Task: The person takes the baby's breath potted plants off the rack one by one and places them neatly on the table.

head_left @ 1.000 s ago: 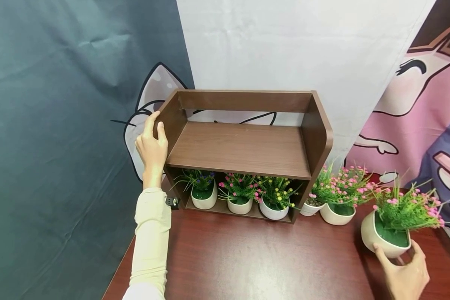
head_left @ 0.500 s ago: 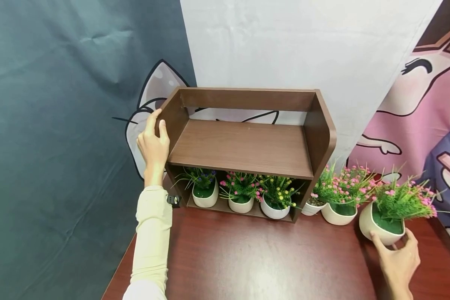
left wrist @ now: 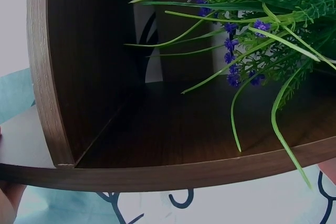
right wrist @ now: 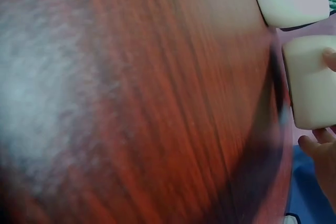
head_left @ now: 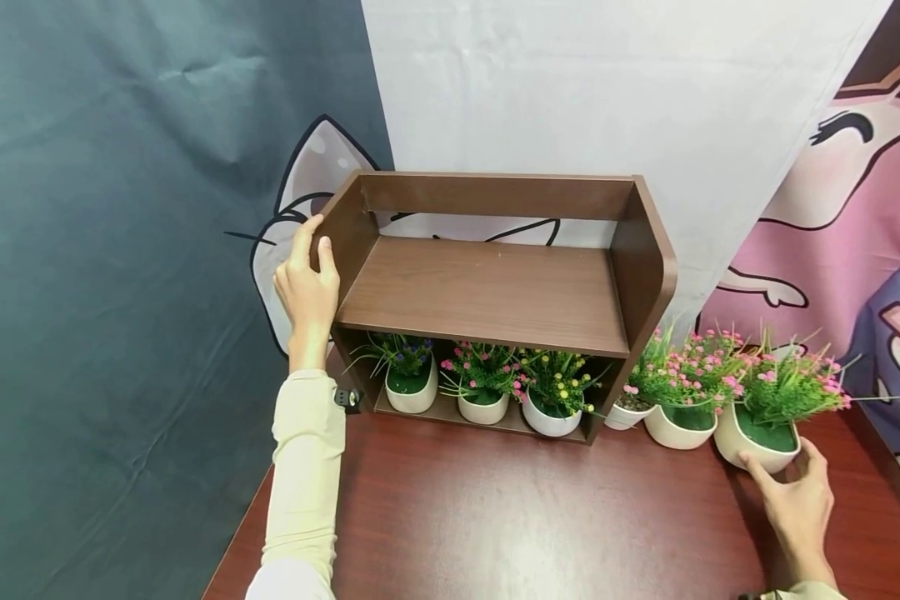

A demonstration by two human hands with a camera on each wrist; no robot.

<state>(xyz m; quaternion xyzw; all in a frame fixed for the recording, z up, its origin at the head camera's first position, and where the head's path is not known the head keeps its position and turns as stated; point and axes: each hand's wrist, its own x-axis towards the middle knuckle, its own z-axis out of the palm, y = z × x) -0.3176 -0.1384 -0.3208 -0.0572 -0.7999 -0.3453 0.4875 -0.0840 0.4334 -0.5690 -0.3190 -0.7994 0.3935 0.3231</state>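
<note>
A brown wooden two-tier shelf [head_left: 480,287] stands at the back of the table. My left hand [head_left: 307,292] holds its left side panel near the upper edge. At the far right, my right hand [head_left: 801,500] grips the cream pot of a pink-flowered artificial plant [head_left: 757,437], thumb on the near side and fingers at the right. In the right wrist view the cream pot [right wrist: 315,85] sits low by the tabletop; whether it touches the wood I cannot tell. Just left of it is another pink-flowered potted plant [head_left: 678,425].
The lower tier holds potted plants with blue-purple [head_left: 411,385], pink [head_left: 483,392] and yellow flowers [head_left: 553,400]. A small white pot [head_left: 625,414] stands beside the shelf's right side. The reddish-brown table [head_left: 540,508] meets printed cloth [head_left: 615,92] behind.
My right hand has moved the potted plant left and back, closer to the neighbouring pink-flowered one. My left hand keeps its hold on the shelf panel; the head view has shifted slightly.
</note>
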